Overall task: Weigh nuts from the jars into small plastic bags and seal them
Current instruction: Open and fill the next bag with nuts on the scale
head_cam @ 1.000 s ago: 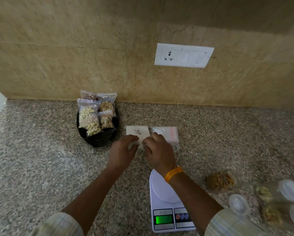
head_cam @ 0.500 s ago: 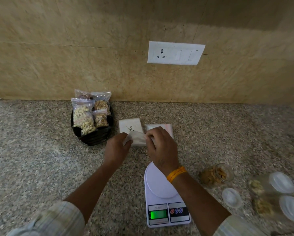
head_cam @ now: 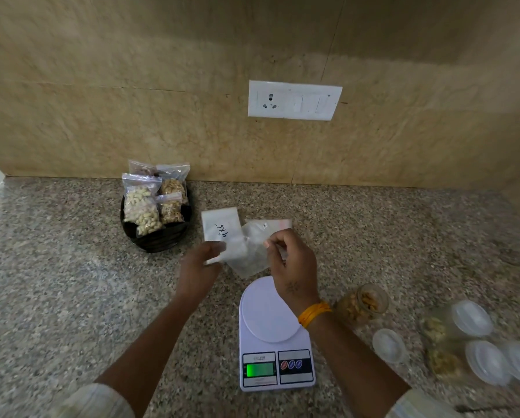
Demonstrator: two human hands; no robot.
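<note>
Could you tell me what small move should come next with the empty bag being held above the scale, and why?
Probably pull the empty bag free and open its mouth. The right hand pinches its top edge while the left hand pins the bag stack. The scale platform is bare, its display lit, and the open nut jar lies beside it.

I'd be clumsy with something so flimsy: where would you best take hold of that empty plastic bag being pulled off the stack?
Probably by its upper edge, pinched from above, where the right hand already holds the empty bag. The bag hangs limp and tilted above the counter, so an edge pinch likely controls it best. The left hand rests on the stack of bags, steadying it.
</note>
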